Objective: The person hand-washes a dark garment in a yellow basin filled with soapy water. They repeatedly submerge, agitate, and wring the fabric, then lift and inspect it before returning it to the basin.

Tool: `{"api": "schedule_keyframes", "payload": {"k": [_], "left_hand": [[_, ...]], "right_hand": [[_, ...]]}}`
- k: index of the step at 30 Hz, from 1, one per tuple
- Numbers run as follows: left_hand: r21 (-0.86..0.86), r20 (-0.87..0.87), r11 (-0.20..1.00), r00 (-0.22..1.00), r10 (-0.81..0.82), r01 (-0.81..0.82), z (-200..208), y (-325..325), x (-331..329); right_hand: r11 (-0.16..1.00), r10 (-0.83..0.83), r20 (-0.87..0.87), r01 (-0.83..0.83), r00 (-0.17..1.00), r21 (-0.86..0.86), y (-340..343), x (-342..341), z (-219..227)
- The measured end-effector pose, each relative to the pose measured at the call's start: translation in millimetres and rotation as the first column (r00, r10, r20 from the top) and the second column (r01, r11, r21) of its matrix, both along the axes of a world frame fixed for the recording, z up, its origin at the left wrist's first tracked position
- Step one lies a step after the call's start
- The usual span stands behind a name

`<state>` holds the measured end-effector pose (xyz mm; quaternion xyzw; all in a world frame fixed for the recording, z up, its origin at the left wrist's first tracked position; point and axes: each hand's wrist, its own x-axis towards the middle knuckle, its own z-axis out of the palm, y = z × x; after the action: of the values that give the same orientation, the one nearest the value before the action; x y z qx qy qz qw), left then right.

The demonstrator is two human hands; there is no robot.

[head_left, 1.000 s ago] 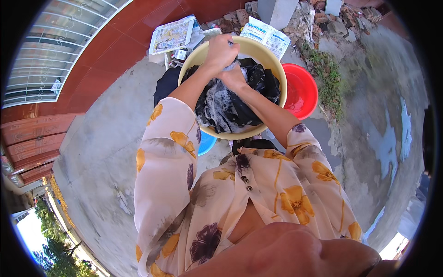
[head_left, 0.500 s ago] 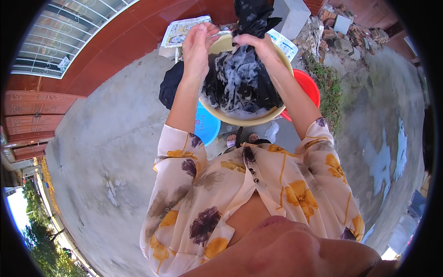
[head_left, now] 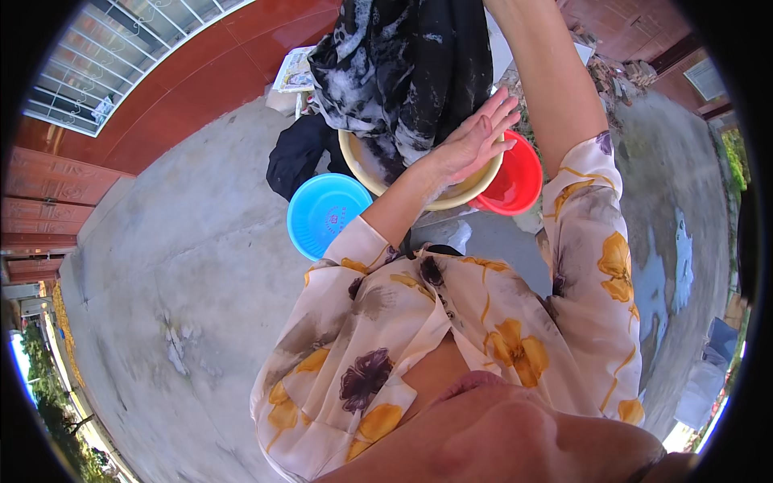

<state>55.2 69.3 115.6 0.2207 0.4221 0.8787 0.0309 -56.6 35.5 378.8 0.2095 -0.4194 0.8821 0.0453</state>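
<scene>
A wet black garment (head_left: 411, 60), streaked with white suds, hangs stretched upward over a beige basin (head_left: 463, 196). Its upper end runs past the top edge of the picture. My right forearm (head_left: 543, 60) reaches up on that same side, and the right hand lies beyond the edge, so its hold is hidden. My left hand (head_left: 475, 141) is open at the garment's lower right side, fingers stretched out, above the basin's right part. Some of the garment's lower folds still sit in the basin among suds.
A blue basin (head_left: 322, 237) stands on the concrete at the near left, a red basin (head_left: 519, 173) at the right. Dark cloth (head_left: 296, 157) lies beside the beige basin. Behind are a printed board (head_left: 295, 71) and rubble (head_left: 616, 80); wet patches mark the ground at right.
The black garment has been raised high out of the basin. My right hand has gone up out of the picture. My left hand has moved down and right, across the basin.
</scene>
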Motion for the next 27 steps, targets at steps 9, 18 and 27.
{"api": "schedule_keyframes", "payload": {"k": [9, 18, 27], "left_hand": [[0.21, 0.281, 0.926, 0.926, 0.252, -0.315, 1.7, -70.2, 27.5], [0.697, 0.124, 0.713, 0.966, -0.226, 0.078, -47.5, -6.9, -12.6], [0.72, 0.349, 0.58, 0.921, 0.174, -0.382, -24.2, -45.6, -59.2]], "right_hand": [[0.992, 0.067, 0.127, -0.053, 0.99, -0.112, 32.6, 8.7, -35.8], [0.938, 0.184, 0.327, -0.066, 0.927, -0.341, 23.1, 13.7, -84.6], [0.984, 0.058, 0.502, 0.036, 0.863, -0.174, 133.0, 77.9, -211.7]]}}
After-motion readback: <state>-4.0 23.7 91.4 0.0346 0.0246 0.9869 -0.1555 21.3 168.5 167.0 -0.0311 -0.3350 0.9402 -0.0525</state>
